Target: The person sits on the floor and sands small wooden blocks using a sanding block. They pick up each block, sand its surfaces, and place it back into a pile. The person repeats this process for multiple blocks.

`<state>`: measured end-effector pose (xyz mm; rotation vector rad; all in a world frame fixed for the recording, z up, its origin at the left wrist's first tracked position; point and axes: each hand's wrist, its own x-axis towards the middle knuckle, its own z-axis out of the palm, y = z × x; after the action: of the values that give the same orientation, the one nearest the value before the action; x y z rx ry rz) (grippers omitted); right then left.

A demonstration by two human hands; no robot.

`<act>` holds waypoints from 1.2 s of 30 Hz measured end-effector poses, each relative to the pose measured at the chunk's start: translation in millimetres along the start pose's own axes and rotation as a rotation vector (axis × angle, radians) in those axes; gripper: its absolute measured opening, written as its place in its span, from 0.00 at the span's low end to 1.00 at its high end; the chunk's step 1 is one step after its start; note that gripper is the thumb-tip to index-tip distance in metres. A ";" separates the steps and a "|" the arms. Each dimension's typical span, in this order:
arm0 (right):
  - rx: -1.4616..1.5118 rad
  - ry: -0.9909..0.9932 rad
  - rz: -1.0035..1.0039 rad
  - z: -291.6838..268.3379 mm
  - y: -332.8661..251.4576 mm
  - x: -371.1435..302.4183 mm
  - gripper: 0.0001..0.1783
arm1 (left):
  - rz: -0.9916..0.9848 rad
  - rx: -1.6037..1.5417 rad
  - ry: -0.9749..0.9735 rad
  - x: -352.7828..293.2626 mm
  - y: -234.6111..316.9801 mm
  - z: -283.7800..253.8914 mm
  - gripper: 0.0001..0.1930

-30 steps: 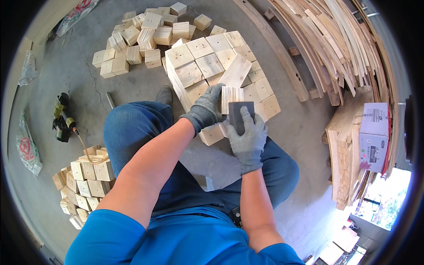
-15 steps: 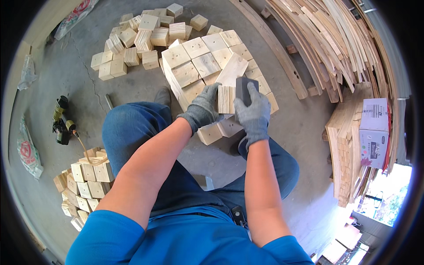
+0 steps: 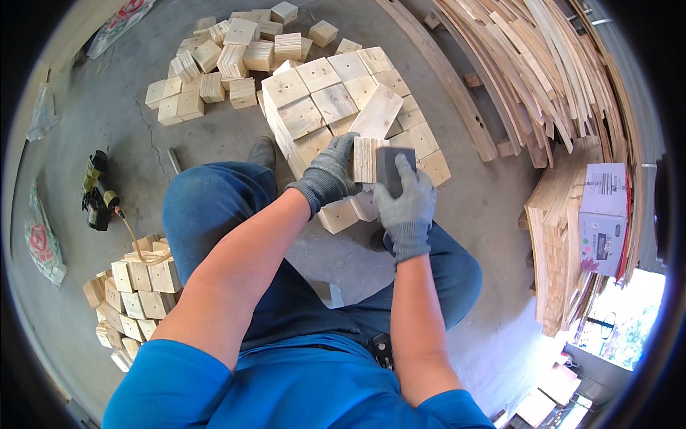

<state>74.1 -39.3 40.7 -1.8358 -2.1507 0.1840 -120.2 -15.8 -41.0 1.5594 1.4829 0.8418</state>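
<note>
My left hand, in a grey knit glove, grips a pale wooden block from its left side, with layered grain facing up. Against the block's right side lies a dark grey sanding block. The gloved fingers of my right hand are wrapped over it. Both hands are between my knees, at the near side of a stack of wooden blocks with drilled holes. A short flat board rests on that stack, just beyond the held block.
Loose blocks are heaped at the far left. More cut blocks lie by my left leg, near a nail gun with a hose. Long wooden strips and a cardboard box on stacked wood stand to the right.
My right hand and the sanding block have moved toward me along the wooden block's right side. My left hand and the wooden block stay nearly in place.
</note>
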 end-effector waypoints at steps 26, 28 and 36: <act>0.823 0.172 0.508 -118.4 154.3 -1.5 0.39 | 0.050 -0.036 0.030 -2.3 28.1 -3.3 0.53; 0.935 0.212 0.593 -120.3 168.4 -19.3 0.39 | 0.048 -0.098 -0.040 -4.3 56.0 -4.7 0.53; 0.789 0.330 0.588 -106.9 187.8 -32.4 0.43 | -0.070 -0.577 -0.344 -52.6 59.1 49.2 0.43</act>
<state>288.5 -49.5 81.9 -1.7581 -1.0338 0.6860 -54.3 -72.4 -7.3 1.1385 0.9314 0.8187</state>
